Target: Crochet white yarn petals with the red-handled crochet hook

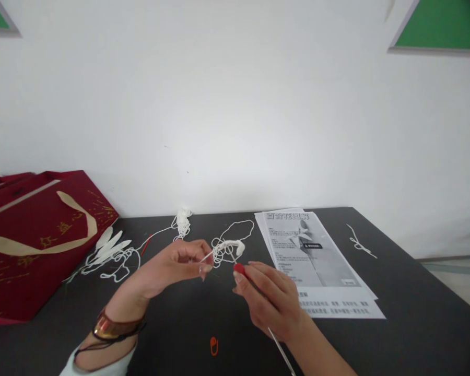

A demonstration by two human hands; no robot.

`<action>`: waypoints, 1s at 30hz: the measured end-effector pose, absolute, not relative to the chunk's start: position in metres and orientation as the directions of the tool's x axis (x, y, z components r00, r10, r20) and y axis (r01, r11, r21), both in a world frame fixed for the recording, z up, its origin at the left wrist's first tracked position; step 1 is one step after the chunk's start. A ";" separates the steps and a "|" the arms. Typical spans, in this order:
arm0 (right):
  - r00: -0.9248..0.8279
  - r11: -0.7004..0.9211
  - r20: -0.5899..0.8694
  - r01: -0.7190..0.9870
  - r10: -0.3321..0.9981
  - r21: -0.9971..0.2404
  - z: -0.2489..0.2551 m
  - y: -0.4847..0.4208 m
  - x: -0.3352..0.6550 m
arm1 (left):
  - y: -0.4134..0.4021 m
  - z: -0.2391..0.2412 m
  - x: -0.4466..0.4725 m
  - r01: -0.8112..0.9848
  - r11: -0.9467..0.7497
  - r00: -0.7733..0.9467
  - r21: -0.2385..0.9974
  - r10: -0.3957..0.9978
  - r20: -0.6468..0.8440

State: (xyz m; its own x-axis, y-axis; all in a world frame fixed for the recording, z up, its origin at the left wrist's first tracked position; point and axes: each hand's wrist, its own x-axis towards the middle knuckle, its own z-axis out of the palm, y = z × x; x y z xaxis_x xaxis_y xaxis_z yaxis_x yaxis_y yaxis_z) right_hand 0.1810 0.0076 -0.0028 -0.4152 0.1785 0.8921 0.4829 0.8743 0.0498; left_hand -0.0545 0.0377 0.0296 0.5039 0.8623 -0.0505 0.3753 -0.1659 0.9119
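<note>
My left hand (pixel 184 263) pinches a strand of white yarn (pixel 207 257) between thumb and fingers. In my right hand (pixel 272 297) is a crochet hook (pixel 239 269) with a red grip and a metal shaft. Its thin front end points up and left towards the yarn, while the shaft's other end sticks out below my palm. Just beyond both hands, a small white crocheted piece (pixel 238 246) lies among loose loops of yarn. Whether the hook's tip is caught in a loop is too small to tell.
Left stands a dark red gift bag (pixel 58 235); beside it lie white crocheted petals (pixel 107 248) with trailing yarn. A yarn bundle (pixel 183 222) is near the wall. Printed sheets (pixel 332 261) and a tied yarn piece (pixel 359 243) lie right. An orange stitch marker (pixel 213 346) is in front.
</note>
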 end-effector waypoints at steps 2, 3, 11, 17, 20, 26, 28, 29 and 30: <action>-0.415 0.863 0.892 0.502 0.181 0.058 -0.004 0.008 0.182 | 0.041 0.024 -0.053 0.488 -0.184 0.469 0.853 0.879 -0.079; -0.420 0.857 0.888 0.511 0.185 0.063 -0.005 0.009 0.182 | 0.042 0.022 -0.052 0.541 -0.194 0.429 0.818 0.901 -0.070; -0.433 0.828 0.881 0.553 0.192 0.092 -0.011 0.010 0.181 | 0.043 0.020 -0.041 0.741 -0.266 0.247 0.617 0.962 0.118; -0.426 0.818 0.880 0.569 0.207 0.083 -0.013 0.009 0.184 | 0.044 0.016 -0.032 0.699 -0.327 0.256 0.635 0.945 0.205; -0.419 0.821 0.882 0.567 0.215 0.069 -0.013 0.011 0.186 | 0.045 0.022 -0.031 0.638 -0.344 0.275 0.689 0.937 0.213; -0.360 0.847 0.907 0.532 0.220 0.006 -0.008 0.011 0.185 | 0.045 0.044 -0.028 0.356 -0.343 0.384 0.869 0.902 0.199; -0.311 0.877 0.915 0.472 0.257 -0.086 -0.007 0.010 0.183 | 0.046 0.042 -0.023 0.235 -0.339 0.389 0.911 0.892 0.232; -0.268 0.886 0.917 0.436 0.297 -0.160 -0.006 0.009 0.182 | 0.046 0.039 -0.021 0.182 -0.338 0.386 0.924 0.888 0.249; -0.217 0.885 0.911 0.394 0.350 -0.246 -0.006 0.009 0.181 | 0.047 0.035 -0.018 0.138 -0.336 0.384 0.932 0.885 0.263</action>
